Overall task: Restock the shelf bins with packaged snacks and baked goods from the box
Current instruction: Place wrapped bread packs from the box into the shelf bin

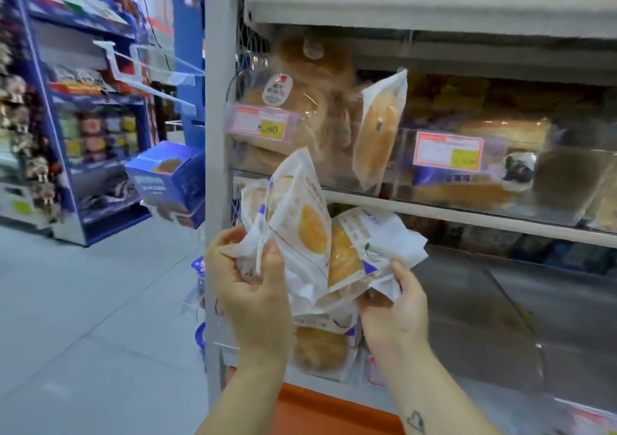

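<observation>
The left grip (253, 291) has fingers and thumb curled round a bunch of white pastry packets (307, 231). The right grip (397, 307) holds the lower right side of the same bunch from beneath, in front of the grey shelf (450, 215). Above them a single packet (379, 130) stands upright among the clear bins (247, 157), between round buns (293, 100) and blurred loaves (500, 130).

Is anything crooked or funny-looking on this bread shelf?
Yes. One wrapped bun stands on end, tilted, where two clear bins meet, instead of lying flat like the other bread. Left of the shelf, a blue box also sits tilted.
</observation>
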A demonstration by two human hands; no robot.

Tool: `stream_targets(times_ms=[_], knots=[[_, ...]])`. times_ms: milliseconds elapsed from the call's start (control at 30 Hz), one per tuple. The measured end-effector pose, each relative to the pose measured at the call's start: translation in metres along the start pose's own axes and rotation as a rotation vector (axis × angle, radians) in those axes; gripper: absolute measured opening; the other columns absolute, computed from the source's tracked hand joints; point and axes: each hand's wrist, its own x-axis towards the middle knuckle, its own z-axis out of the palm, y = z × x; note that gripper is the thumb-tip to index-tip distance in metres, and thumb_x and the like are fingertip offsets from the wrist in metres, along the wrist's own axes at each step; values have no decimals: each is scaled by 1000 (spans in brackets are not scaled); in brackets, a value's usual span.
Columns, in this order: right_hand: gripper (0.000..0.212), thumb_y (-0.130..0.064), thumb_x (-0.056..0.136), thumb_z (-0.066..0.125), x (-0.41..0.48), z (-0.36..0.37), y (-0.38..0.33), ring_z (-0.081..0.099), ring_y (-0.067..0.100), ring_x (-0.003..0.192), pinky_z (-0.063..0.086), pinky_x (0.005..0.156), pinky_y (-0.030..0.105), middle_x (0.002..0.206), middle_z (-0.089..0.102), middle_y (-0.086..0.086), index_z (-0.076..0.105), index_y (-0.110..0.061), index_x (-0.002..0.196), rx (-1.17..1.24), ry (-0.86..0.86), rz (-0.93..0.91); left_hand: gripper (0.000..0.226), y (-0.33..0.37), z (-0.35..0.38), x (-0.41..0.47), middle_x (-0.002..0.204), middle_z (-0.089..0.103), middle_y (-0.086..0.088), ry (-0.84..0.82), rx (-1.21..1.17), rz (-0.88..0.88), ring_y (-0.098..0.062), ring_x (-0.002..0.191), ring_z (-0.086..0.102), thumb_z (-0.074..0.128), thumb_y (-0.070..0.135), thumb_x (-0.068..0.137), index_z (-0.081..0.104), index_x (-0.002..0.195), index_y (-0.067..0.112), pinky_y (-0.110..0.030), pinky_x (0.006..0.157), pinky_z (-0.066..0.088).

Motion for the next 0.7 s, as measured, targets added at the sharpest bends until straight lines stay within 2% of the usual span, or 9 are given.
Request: stream_targets(times_ms=[100, 200, 300, 367, 400, 467, 533, 600, 700], knots=[[25, -16, 88, 54, 30, 6, 11, 58, 25, 83, 43, 78, 36, 102, 60, 13, 62, -11, 111, -1, -6, 38, 25, -28, 1, 6, 113, 55, 10, 56, 0, -5, 9, 97, 58, 57, 3, 92, 51, 116, 3, -6, 74, 46], [14, -15, 87, 58, 56, 16, 17, 57, 23, 72, 45, 67, 34, 88, 60, 11, 61, -11, 100, -128, 5, -10, 18, -52, 2, 8, 118, 56, 5, 105, 53, -68, 1, 94, 60, 52, 2, 94, 49, 107, 14, -5, 71, 46], [9, -15, 95, 54, 84, 17, 17, 65, 23, 73, 56, 67, 39, 82, 66, 7, 60, -16, 89, -528, 99, -191, 22, -82, 6, 18, 120, 58, -8, 123, 99, -167, -11, 96, 59, 54, 5, 93, 48, 112, -2, -9, 72, 48], [6, -17, 94, 53, 99, 14, 13, 63, 28, 84, 55, 80, 48, 93, 64, 8, 56, -19, 89, -919, 133, -320, 25, -98, 8, 23, 115, 61, -8, 125, 86, -242, -11, 98, 61, 56, 12, 93, 48, 115, 2, -17, 75, 50], [3, -18, 94, 53, 102, 13, 10, 61, 27, 87, 53, 80, 45, 97, 62, 6, 55, -18, 96, -1087, 137, -369, 21, -102, 9, 23, 109, 61, -4, 114, 73, -286, -6, 94, 61, 56, 15, 93, 48, 111, 7, -18, 73, 49], [21, -18, 93, 53, 106, 3, 5, 53, 18, 91, 45, 73, 28, 105, 55, 1, 49, -15, 114, -1344, 74, -492, 15, -107, 12, 19, 96, 59, 4, 103, 53, -359, 2, 81, 58, 57, 16, 93, 45, 103, 14, -10, 65, 44], [38, -18, 91, 56, 104, -6, 4, 51, 12, 102, 40, 74, 15, 119, 51, 1, 44, -14, 127, -1470, -37, -583, 17, -108, 16, 16, 97, 59, 7, 75, 53, -396, 3, 81, 58, 59, 18, 92, 43, 99, 21, -9, 65, 44], [57, -19, 87, 60, 105, -19, 7, 47, 16, 117, 45, 86, 24, 138, 41, 5, 34, -18, 139, -1581, -34, -586, 21, -106, 19, 16, 103, 59, 6, 36, 48, -419, -1, 90, 59, 61, 22, 92, 42, 97, 30, -16, 71, 45], [73, -17, 81, 66, 97, -30, 7, 36, 27, 135, 46, 100, 42, 148, 33, 5, 30, -22, 144, -1611, -57, -670, 21, -107, 21, 18, 112, 60, 0, -6, 55, -428, -15, 103, 60, 60, 26, 93, 43, 106, 24, -32, 86, 50]])
